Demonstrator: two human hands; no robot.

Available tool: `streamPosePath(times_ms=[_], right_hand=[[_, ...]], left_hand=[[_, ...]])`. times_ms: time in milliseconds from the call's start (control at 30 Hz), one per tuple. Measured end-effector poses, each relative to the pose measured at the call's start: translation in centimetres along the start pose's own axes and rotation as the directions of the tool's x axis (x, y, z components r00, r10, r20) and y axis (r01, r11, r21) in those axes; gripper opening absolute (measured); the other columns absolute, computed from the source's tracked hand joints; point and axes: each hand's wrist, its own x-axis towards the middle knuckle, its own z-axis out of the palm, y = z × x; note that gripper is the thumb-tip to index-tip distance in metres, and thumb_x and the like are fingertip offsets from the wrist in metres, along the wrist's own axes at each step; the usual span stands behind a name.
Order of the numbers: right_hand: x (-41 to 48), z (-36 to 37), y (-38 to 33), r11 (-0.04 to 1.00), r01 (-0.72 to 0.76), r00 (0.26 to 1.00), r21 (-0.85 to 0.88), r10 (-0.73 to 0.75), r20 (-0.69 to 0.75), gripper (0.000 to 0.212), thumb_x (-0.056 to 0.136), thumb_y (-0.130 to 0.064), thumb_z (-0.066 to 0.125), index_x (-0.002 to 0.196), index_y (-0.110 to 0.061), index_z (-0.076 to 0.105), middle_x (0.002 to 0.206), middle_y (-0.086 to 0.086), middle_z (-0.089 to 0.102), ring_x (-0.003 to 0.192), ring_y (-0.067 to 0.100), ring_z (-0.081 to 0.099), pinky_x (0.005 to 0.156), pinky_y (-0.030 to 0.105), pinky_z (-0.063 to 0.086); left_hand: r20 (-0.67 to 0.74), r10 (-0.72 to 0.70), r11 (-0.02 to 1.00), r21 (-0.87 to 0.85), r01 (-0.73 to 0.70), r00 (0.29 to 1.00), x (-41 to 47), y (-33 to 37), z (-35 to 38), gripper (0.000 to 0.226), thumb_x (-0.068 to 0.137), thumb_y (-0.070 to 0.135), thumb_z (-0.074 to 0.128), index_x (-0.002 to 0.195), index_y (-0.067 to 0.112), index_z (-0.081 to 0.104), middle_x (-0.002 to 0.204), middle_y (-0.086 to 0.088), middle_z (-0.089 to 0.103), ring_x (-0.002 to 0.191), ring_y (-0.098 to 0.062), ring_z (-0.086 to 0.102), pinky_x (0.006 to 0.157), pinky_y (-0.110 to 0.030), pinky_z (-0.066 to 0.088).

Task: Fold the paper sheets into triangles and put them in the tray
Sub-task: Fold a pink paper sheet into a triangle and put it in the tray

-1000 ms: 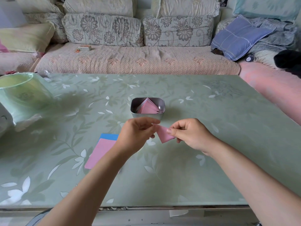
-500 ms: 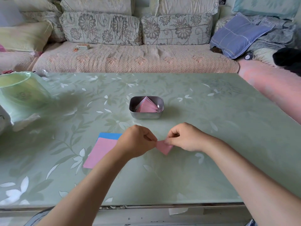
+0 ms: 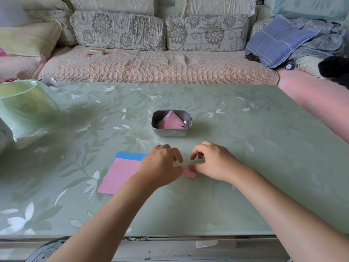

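Several pink triangles (image 3: 172, 121) already lie in the tray (image 3: 171, 132), beyond the grip. Left hand (image 3: 160, 167) and right hand (image 3: 212, 162) pinch a small pink fold (image 3: 189, 173) against the desk (image 3: 245, 148); unfolded sheets (image 3: 120, 174) wait just left.

Most of the folded pink paper (image 3: 189, 172) is hidden beneath the left hand (image 3: 160, 167) and right hand (image 3: 213, 163), so its shape and their grip on it cannot be told. The left forearm covers a corner of the pink sheet (image 3: 120, 175), which itself hides all but a strip of the blue sheet (image 3: 130, 155).
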Motion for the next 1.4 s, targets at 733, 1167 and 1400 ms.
streamPosePath(times_ms=[733,1167,1400], right_hand=[[-0.4,0.5,2.0,0.973,-0.074,0.997,0.220,0.071,0.019,0.022,0.069,-0.047,0.080,0.083,-0.049,0.064,0.099,-0.013,0.058,0.066,-0.015,0.051,0.056,0.010,0.036],[0.4,0.1,2.8,0.937,-0.190,0.980,0.293,0.199,-0.001,0.018,0.072,-0.025,0.081,0.076,-0.039,0.070,0.077,-0.013,0.065,0.056,0.000,0.053,0.053,0.014,0.046],[0.6,0.3,2.6,0.944,-0.203,0.973,0.262,0.223,-0.050,0.031,0.082,-0.007,0.056,0.073,-0.034,0.068,0.073,-0.009,0.067,0.064,0.011,0.059,0.055,0.017,0.043]], left_hand=[[0.082,0.421,0.906,0.013,-0.424,0.903,-2.8,0.6,0.5,0.041,0.077,0.012,0.055,0.115,0.024,0.067,0.106,0.003,0.058,0.094,-0.019,0.046,0.086,-0.028,0.041],[0.128,0.350,0.925,0.113,-0.364,0.928,-2.4,1.2,1.1,0.045,0.080,0.037,0.048,0.122,0.034,0.062,0.110,0.007,0.052,0.097,-0.019,0.043,0.088,-0.031,0.042],[0.136,0.306,0.933,0.154,-0.325,0.942,-1.5,2.1,1.5,0.047,0.082,0.042,0.043,0.126,0.039,0.058,0.105,0.007,0.052,0.092,-0.018,0.041,0.086,-0.029,0.040]])
